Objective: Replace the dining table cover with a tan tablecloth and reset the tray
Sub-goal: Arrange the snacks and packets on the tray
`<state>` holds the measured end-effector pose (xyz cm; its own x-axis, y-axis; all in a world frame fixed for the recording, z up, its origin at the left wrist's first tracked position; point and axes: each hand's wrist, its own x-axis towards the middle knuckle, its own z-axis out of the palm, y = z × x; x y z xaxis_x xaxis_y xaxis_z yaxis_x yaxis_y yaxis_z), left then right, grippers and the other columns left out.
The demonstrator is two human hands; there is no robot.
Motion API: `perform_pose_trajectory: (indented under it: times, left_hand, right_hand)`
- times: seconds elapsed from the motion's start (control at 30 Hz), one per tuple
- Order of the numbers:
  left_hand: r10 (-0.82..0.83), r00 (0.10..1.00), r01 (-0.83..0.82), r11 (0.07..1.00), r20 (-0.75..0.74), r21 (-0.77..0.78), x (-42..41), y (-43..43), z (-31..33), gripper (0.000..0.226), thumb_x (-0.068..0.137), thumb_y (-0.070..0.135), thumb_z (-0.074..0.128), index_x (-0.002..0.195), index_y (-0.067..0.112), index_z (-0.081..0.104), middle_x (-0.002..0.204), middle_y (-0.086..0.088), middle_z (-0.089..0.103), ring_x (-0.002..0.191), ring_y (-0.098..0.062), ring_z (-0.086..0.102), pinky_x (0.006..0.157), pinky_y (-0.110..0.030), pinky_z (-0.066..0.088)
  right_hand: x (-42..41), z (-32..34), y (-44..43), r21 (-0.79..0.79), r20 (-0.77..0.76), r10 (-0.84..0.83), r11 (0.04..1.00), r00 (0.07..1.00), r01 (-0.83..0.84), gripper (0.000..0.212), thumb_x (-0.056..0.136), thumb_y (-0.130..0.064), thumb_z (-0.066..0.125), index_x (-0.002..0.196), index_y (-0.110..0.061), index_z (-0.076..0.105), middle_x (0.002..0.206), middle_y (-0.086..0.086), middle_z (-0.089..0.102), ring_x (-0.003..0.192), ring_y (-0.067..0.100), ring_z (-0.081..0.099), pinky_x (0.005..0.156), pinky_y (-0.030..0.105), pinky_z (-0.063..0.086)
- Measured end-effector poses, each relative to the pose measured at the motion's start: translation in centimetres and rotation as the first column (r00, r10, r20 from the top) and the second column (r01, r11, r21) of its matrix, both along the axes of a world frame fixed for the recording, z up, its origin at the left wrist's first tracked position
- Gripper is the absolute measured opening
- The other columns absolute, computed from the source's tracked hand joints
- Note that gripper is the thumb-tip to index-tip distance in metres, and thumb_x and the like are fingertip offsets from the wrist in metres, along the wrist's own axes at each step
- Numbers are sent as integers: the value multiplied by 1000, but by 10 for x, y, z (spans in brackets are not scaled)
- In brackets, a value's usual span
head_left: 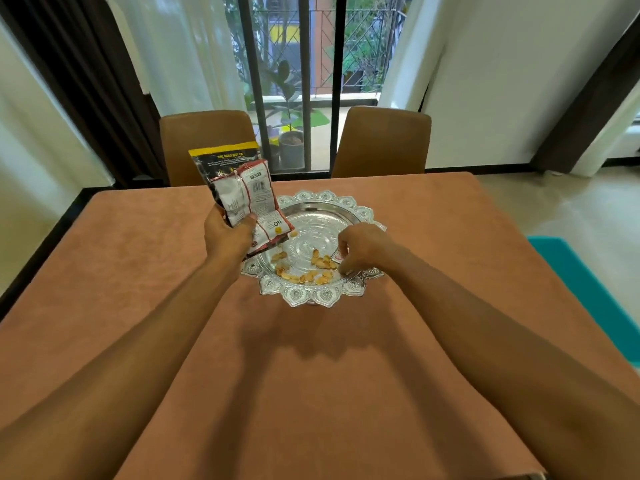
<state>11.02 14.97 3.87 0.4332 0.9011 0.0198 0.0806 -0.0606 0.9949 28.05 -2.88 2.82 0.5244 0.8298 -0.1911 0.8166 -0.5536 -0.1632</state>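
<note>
Daylight pours in through the glass door far beyond my left hand, so the room is bright and even. Where I grip the packets their print is too soft to read. Just below the grip the silver tray gives off pale glare. Nearer me than the grip, soft shadows of my arms lie on the tan tablecloth. Far out to both sides the wide lens bows the walls and curtains, and the picture looks smeared
</note>
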Motion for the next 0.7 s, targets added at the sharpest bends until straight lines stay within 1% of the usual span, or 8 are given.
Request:
perform_pose_trajectory:
  times: [0.1, 0.17, 0.23, 0.33, 0.4, 0.43, 0.57, 0.7]
  left_hand:
    - [8, 1000, -8, 1000, 4, -4, -4, 3, 3, 41, 90, 7, 69, 128, 17, 60, 116, 3, 69, 106, -19, 67, 94, -45, 56]
    - [17, 1000, -17, 1000, 3, -5, -7, 4, 4, 41, 90, 7, 69, 129, 17, 59, 119, 1, 69, 107, -20, 66, 94, -45, 55]
    - [32, 999, -32, 999, 1, -5, -10, 5, 3, 41, 91, 6, 69, 130, 16, 59, 122, -1, 68, 108, -21, 66, 93, -44, 56]
    - [30, 999, -31, 1000, 12, 6, -15, 5, 2, 41, 91, 5, 68, 130, 15, 59, 122, -1, 68, 108, -20, 66, 90, -38, 56]
    - [32, 999, -32, 999, 15, 6, -18, 6, 0, 41, 91, 5, 68, 129, 15, 59, 120, 0, 68, 106, -19, 66, 85, -34, 56]
    - [35, 999, -35, 999, 18, 4, -19, 5, 0, 40, 91, 5, 68, 129, 14, 59, 119, 0, 68, 105, -18, 67, 84, -33, 56]
    - [40, 999, -40, 999, 31, -22, -18, 3, -1, 40, 91, 5, 67, 129, 14, 59, 120, 0, 68, 103, -17, 67, 88, -37, 57]
    - [22, 999, -20, 999, 45, -40, -15, 1, -4, 41, 91, 5, 68, 130, 13, 59, 119, -1, 69, 103, -18, 68, 88, -39, 58]
  right_hand:
    - [0, 1, 2, 20, 29, 18, 1000, 999, -18, 24, 73, -23, 81, 95, -19, 71, 84, -2, 66, 87, 22, 65, 61, 28, 46]
    - [-1, 2, 3, 23, 85, 61, 998, 994, -63, 22, 75, -23, 76, 97, -16, 74, 88, 2, 70, 88, 25, 66, 68, 32, 54]
    - [-1, 2, 1, 24, 141, 106, 994, 984, -110, 16, 75, -19, 73, 89, -13, 76, 86, 7, 74, 82, 28, 68, 72, 36, 58]
    - [2, 2, -2, 39, 130, 115, 992, 985, -121, 6, 72, -12, 72, 77, -13, 75, 79, 5, 74, 73, 24, 66, 63, 30, 51]
    - [4, 3, -4, 34, 119, 105, 993, 987, -110, 4, 73, -17, 75, 77, -16, 75, 76, 2, 72, 69, 21, 62, 59, 27, 43]
    - [5, 4, -4, 29, 114, 104, 994, 988, -108, 8, 73, -22, 78, 79, -16, 75, 77, 1, 72, 69, 18, 60, 60, 26, 40]
    - [5, 9, 0, -33, 60, 98, 995, 993, -96, 23, 72, -35, 86, 83, -16, 78, 78, -1, 74, 72, 16, 65, 60, 25, 45]
    - [6, 12, 2, -92, 53, 134, 987, 990, -128, 28, 72, -40, 88, 81, -17, 78, 73, -3, 70, 68, 16, 62, 56, 24, 38]
